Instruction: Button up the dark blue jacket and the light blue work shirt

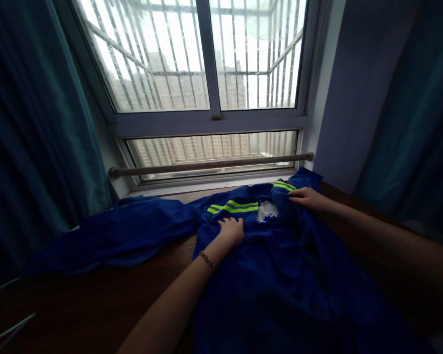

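A blue work jacket [273, 265] with yellow-green reflective strips lies spread over a dark wooden surface by the window. My left hand [232, 231] rests on its front just below one strip, fingers spread and pressing on the cloth. Against the jacket's upper right part is my right hand [308, 198], thumb and fingers closed on the fabric beside the other strip. Between the two hands shows a whitish, shiny patch [268, 210], too unclear to name. To the left stretches a blue sleeve-like length of cloth [143, 231].
A round rail [210, 166] runs across the lower part of the barred window [214, 64]. Blue-green curtains [33, 113] hang at both sides. White cables [13, 328] lie at the lower left on the dark wooden surface [107, 300].
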Motion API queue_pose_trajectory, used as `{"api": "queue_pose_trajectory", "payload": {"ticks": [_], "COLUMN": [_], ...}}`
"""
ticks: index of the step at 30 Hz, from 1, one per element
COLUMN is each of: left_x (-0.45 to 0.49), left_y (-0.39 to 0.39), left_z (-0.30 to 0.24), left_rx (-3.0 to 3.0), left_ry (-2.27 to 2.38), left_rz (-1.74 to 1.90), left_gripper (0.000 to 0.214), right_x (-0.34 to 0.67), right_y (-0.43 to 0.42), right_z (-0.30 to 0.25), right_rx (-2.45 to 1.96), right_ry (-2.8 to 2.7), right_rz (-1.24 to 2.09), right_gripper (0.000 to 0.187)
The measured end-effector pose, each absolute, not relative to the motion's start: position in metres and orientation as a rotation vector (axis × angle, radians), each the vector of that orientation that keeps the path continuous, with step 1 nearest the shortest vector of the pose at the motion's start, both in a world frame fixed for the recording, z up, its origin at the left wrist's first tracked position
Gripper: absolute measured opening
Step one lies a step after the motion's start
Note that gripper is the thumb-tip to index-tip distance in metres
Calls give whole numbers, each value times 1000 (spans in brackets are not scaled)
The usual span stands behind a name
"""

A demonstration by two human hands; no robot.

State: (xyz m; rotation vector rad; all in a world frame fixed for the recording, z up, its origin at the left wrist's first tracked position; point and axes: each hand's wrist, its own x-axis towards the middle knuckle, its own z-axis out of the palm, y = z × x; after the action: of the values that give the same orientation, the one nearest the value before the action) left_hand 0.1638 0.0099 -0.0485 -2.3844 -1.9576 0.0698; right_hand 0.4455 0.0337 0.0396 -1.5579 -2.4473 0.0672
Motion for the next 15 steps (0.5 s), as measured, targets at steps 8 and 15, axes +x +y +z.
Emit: {"api": "queue_pose_trajectory", "payload": {"ticks": [8, 15], "left_x": [175, 160], "left_y": [2, 16], "left_z": [-47, -74], "left_rx": [-2224, -2283], "left_ry": [-2041, -1845], "left_rz": [26, -487], "left_gripper": [30, 33], "right_x": [414, 461], "right_y": [-76, -107], "right_z": [25, -29], "right_rx": [-1845, -2229], "right_ry": [-2570, -2585], "right_rz": [-271, 6], "right_gripper": [26, 54]}}
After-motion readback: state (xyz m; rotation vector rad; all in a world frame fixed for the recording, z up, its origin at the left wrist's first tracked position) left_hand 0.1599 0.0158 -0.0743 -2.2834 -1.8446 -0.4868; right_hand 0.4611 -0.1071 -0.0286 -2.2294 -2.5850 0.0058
